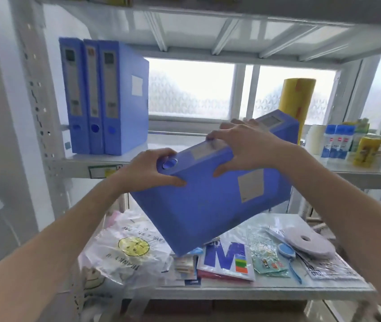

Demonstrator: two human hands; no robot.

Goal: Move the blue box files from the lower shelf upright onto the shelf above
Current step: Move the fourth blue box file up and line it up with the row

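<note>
Upper shelf (138,152) held three upright files (101,98); fourth file (208,203) tilted, gripped by both hands: left hand (152,170) at spine end, right hand (245,147) fingers curled over top edge

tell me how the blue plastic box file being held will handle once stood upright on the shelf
The blue plastic box file looks rigid: its flat faces show no sag between both hands. Its narrow spine suggests it could tip alone, so leaning it against the three upright blue box files probably helps.
</note>
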